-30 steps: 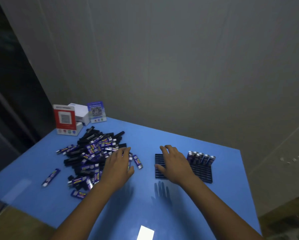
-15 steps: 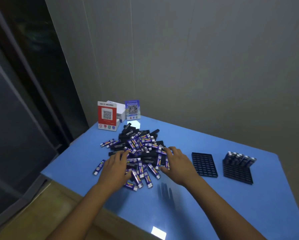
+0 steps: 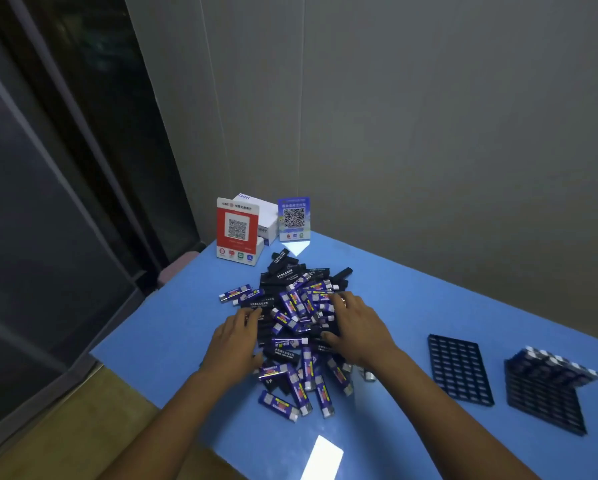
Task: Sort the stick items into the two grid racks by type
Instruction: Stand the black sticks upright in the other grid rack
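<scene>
Both hands rest flat, fingers loose, on the stick pile: left hand, right hand. The racks lie to the right, nearer the right hand.

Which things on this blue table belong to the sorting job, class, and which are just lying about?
Part of the job:
pile of purple and black sticks
empty black rack
rack with one row of sticks
left hand and right hand, both resting on the pile

Just lying about:
red QR code stand
blue QR code stand
white box
</scene>
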A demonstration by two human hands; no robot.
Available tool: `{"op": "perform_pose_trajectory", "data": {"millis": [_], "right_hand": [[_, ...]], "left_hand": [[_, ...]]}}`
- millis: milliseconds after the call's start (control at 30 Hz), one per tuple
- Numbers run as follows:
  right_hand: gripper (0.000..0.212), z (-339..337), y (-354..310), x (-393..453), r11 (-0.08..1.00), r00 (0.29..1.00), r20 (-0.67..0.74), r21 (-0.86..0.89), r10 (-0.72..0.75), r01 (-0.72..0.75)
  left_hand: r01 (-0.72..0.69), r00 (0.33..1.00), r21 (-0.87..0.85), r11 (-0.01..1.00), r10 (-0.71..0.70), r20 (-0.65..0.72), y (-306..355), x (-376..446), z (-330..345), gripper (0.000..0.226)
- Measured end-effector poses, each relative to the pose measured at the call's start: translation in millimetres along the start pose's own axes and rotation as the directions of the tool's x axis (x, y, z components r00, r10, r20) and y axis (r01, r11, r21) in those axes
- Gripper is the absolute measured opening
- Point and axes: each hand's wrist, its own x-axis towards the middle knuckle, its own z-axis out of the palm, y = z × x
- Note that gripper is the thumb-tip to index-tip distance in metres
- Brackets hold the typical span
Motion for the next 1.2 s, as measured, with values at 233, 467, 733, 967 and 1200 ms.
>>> {"op": "perform_pose_trajectory", "data": {"millis": [233,467,733,967,1200], "right_hand": [[0.071,13.7,-5.9,51.6,0.997,0.998,-0.012,0.047,-0.063,0.063],[0.069,20.7,-12.4,81.2,0.997,0.999,-0.002,0.060,-0.039,0.039],[0.056,24.2,-22.0,94.9,0.996,0.997,-0.013,0.048,0.072,-0.071],[0.052,20.9,-28.4,96.2,0.991,0.991,-0.018,0.022,0.132,-0.132],[0.048,19.2,-28.4,91.1,0.985,0.984,-0.018,-0.003,0.175,-0.175]], "left_hand": [[0.021,0.997,-0.023,1.000,-0.019,0.078,-21.2,39.4,14.9,0.097],[0.014,0.988,-0.062,0.998,-0.004,0.154,-36.1,72.5,31.1,0.118],[-0.107,0.978,-0.106,0.989,0.124,0.167,-47.2,90.7,37.0,0.126],[-0.191,0.960,0.061,0.980,0.173,0.221,-39.1,102.5,31.1,0.128],[-0.237,0.953,0.238,0.942,0.179,0.244,-29.8,112.7,23.7,0.105]]}}
